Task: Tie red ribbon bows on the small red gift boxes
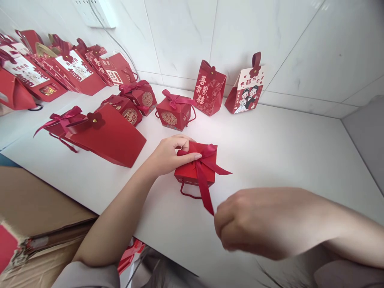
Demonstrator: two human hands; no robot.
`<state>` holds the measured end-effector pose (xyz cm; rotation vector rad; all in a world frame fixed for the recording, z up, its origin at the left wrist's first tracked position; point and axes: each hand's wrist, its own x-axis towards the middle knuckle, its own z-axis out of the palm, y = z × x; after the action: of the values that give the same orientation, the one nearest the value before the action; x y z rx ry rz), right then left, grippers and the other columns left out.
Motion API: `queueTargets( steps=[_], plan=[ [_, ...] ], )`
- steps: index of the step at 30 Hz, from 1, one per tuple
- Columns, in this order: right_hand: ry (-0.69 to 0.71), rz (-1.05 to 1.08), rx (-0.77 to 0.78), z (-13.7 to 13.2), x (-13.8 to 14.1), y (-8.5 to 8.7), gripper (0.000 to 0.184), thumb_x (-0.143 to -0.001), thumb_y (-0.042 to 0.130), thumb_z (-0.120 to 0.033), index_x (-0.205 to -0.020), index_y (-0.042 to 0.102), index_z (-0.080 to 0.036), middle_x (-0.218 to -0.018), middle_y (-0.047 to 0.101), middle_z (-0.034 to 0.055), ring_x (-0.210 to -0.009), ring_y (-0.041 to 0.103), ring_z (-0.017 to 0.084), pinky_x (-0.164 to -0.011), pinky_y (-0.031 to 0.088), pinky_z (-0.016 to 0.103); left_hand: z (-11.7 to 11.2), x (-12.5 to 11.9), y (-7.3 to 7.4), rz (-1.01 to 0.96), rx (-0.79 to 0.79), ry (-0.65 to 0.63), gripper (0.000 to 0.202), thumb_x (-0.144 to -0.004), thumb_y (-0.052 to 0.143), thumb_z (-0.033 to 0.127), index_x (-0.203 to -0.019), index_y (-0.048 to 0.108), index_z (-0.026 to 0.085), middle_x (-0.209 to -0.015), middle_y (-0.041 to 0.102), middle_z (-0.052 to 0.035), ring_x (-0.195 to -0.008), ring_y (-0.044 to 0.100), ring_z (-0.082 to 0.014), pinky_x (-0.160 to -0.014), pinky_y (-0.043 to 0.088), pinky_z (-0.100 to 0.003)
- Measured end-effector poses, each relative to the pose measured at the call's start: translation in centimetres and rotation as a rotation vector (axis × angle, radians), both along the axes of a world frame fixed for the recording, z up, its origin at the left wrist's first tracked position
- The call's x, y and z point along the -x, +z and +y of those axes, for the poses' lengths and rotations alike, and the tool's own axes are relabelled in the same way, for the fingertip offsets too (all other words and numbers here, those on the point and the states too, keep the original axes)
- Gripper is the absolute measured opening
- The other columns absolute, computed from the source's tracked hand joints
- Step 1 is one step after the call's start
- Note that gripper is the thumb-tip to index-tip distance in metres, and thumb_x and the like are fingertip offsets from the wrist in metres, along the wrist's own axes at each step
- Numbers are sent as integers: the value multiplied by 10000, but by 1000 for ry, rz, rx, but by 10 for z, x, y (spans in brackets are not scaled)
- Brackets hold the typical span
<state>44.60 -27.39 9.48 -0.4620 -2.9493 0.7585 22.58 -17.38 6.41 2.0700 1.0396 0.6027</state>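
A red gift box (187,172) with a cord handle sits on the white table (285,160) in front of me. Across its lid lies a crimson ribbon (204,188) gathered in a bow or knot. My left hand (172,154) grips the box's left side, its thumb pressing on the ribbon at the lid's middle. My right hand (252,220), slightly blurred, is closed around one ribbon tail and holds it taut toward me. Another tail points freely to the right. The right fingertips are hidden behind the knuckles.
A similar ribboned box (175,112) stands behind. Two upright gift boxes, one red (210,90) and one with a printed couple (246,90), lean near the tiled wall (270,36). A large red box (111,136) and several others crowd the left. A cardboard carton (39,200) is lower left.
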Motion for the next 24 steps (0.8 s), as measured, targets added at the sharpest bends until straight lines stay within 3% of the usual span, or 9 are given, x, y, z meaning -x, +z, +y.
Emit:
queueTargets(
  steps=[3, 5, 7, 10, 13, 17, 24],
  plan=[
    [130, -37, 240, -3, -2, 7, 98, -833, 681, -143, -841, 713, -235, -800, 727, -32, -720, 662, 127, -632, 491, 224, -1, 1, 3, 9, 22, -23, 464, -729, 718, 423, -610, 334, 192, -931, 645, -43, -986, 599, -231, -803, 469, -333],
    [70, 34, 345, 1, -5, 15, 108, -878, 666, -191, -967, 712, -231, -886, 743, -9, -797, 675, 131, -692, 506, 224, -1, 3, 6, 32, 91, -103, 466, -659, 773, 427, -651, 369, 194, -1006, 639, -47, -994, 590, -238, -809, 476, -347],
    [-47, 149, 405, 10, -9, 23, 130, -913, 622, -192, -1005, 704, -231, -918, 742, 6, -831, 677, 127, -734, 512, 222, -1, 7, 10, 50, 162, -196, 461, -605, 811, 420, -721, 423, 199, -1083, 624, -54, -1026, 579, -247, -840, 479, -369],
    [-329, 341, 372, 30, -15, 24, 131, -938, 566, -243, -971, 693, -237, -913, 729, 21, -811, 671, 145, -751, 519, 261, -2, 12, 15, 50, 224, -287, 474, -588, 837, 387, -852, 484, 213, -1216, 584, -69, -1112, 554, -256, -912, 465, -390],
    [-555, 465, 295, 50, -20, 14, 146, -931, 569, -333, -981, 665, -235, -1016, 700, 49, -908, 648, 189, -844, 508, 327, 0, 16, 17, 22, 252, -345, 372, -694, 784, 366, -910, 516, 225, -1327, 539, -67, -1232, 505, -250, -1019, 413, -398],
    [-610, 434, 388, 64, -21, -2, 195, -950, 528, -394, -1032, 616, -240, -1227, 613, 56, -1062, 585, 208, -898, 477, 351, 2, 19, 17, 3, 220, -284, 158, -858, 621, 360, -843, 564, 214, -1389, 517, -56, -1342, 424, -254, -1095, 345, -423],
    [-632, 333, 550, 75, -19, -16, 272, -902, 583, -476, -884, 633, -210, -1310, 564, 54, -1097, 546, 226, -943, 416, 378, 1, 14, 13, -35, 206, -143, 315, -887, 577, 395, -657, 564, 180, -1318, 576, -27, -1258, 513, -252, -1084, 377, -408]
  ],
)
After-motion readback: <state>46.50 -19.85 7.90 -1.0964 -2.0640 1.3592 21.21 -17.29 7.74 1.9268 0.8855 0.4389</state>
